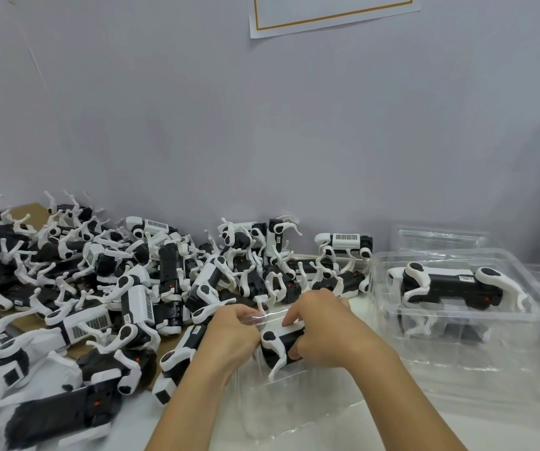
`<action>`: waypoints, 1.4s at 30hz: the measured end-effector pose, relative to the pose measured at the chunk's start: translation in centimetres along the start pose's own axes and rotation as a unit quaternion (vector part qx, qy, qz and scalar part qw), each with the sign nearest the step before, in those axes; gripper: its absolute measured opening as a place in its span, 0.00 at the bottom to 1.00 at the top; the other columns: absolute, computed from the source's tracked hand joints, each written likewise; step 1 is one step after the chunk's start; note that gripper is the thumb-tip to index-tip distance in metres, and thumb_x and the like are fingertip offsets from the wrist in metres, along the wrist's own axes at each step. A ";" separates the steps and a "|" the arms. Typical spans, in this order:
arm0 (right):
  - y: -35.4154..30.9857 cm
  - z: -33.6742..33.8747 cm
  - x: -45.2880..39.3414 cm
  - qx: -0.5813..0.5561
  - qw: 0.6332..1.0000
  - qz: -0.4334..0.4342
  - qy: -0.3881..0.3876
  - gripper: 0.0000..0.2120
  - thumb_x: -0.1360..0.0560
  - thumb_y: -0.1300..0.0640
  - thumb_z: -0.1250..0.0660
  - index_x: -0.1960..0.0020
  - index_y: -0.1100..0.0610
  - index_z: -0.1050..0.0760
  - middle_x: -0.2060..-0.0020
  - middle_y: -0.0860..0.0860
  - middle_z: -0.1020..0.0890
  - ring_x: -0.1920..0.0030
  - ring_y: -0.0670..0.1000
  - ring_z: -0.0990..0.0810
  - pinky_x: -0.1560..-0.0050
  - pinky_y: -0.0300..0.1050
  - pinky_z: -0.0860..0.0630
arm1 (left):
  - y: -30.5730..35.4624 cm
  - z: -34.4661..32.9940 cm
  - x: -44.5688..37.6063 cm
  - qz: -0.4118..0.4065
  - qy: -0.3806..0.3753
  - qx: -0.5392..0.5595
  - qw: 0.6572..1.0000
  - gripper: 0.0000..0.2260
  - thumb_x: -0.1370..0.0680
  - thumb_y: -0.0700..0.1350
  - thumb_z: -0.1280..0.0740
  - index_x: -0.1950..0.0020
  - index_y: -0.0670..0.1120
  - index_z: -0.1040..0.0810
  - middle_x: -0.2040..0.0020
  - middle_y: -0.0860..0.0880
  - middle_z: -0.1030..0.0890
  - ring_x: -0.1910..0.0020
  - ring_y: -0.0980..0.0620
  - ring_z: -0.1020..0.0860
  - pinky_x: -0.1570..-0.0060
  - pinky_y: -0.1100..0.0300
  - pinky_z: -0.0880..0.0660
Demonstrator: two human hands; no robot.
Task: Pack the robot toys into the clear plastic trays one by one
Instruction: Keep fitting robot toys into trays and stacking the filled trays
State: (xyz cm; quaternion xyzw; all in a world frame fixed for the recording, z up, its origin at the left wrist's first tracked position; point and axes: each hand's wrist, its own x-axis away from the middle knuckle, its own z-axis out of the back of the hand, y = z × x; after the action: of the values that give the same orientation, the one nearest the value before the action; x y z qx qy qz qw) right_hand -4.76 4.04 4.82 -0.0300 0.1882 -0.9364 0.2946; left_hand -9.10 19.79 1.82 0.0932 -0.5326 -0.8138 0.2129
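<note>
Robot toy (281, 345) seemingly lengthwise left-right

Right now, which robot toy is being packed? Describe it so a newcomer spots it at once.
Start at the big heap of black-and-white robot dog toys along the wall, then look right to the person's two hands. The toy sits between the left hand and right hand, over a clear plastic tray; it alone is held.

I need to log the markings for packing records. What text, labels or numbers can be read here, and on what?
No text can be read.
Paper on the wall: only a gold border shows, no words in view.
Small white labels on the toys, such as the packed toy: too small and blurred.
Grille patches on the toys, such as one in the pile: a pattern, not text.
</note>
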 end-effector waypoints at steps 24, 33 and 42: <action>0.7 1.7 0.5 -0.062 0.997 -0.023 -0.045 0.21 0.29 0.57 0.24 0.38 0.45 0.21 0.38 0.47 0.24 0.41 0.49 0.25 0.44 0.41 0.26 | 1.7 0.3 1.5 -0.070 -0.033 -0.175 0.982 0.11 0.25 0.47 0.26 0.65 0.50 0.24 0.44 0.48 0.19 0.48 0.49 0.22 0.51 0.58 0.31; 0.2 4.4 1.7 0.011 0.995 -0.094 -0.042 0.17 0.23 0.59 0.32 0.34 0.56 0.24 0.37 0.53 0.24 0.45 0.54 0.19 0.50 0.46 0.21 | 1.7 0.5 1.4 -0.063 -0.043 -0.166 0.983 0.11 0.25 0.48 0.26 0.65 0.51 0.24 0.48 0.52 0.19 0.48 0.53 0.23 0.46 0.56 0.28; -0.3 3.7 1.2 0.037 0.993 -0.112 0.009 0.10 0.23 0.61 0.33 0.42 0.57 0.23 0.43 0.54 0.23 0.51 0.54 0.20 0.49 0.47 0.20 | 1.7 0.6 1.4 -0.058 -0.045 -0.172 0.982 0.11 0.24 0.48 0.26 0.64 0.51 0.24 0.46 0.52 0.19 0.45 0.53 0.22 0.47 0.58 0.30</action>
State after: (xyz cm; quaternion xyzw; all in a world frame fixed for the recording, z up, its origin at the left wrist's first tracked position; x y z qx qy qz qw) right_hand -5.31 2.36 8.24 -0.0318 0.1519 -0.9700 0.1870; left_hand -10.16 19.05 3.70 0.0491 -0.3873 -0.9077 0.1536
